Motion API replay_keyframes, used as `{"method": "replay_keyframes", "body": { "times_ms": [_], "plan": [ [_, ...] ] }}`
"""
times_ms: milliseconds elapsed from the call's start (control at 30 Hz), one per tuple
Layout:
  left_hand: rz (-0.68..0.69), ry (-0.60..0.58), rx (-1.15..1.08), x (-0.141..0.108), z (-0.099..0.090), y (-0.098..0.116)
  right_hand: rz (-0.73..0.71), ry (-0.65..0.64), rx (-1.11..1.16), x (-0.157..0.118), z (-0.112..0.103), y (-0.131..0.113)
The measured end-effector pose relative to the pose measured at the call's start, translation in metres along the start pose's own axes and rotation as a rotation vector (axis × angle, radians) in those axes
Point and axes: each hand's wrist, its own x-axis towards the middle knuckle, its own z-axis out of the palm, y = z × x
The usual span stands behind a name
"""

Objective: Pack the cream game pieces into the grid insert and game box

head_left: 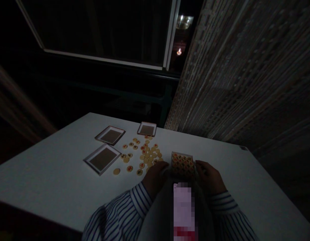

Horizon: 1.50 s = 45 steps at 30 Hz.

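A small shallow box (193, 156) filled with rows of round Chinese chess pieces (182, 164) rests on the table in front of me. At its left side is my left hand (155, 179), fingers closed toward the edge. My right hand (212, 177) is at the opposite side, its fingers curled against the box's right edge. Dim light hides the exact fingertip contact. Loose Chinese chess pieces (151, 154) lie scattered left of the box, some showing red or black characters, others plain side up. The nearest of them are partly covered by my left hand.
Three shallow trays or lids lie beyond the loose pieces: a front left one (103, 159), one behind it (110, 135) and one at the back (146, 129). They stand on a white table (52, 167). A phone (183, 207) is near my body. A string curtain (220, 67) hangs behind right.
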Motion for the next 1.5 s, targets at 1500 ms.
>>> {"method": "replay_keyframes", "body": {
  "times_ms": [1500],
  "plan": [
    [-0.084,0.301,0.260,0.058,-0.074,-0.095,-0.420,-0.535,-0.429,0.127,0.094,-0.183]
  ]
}}
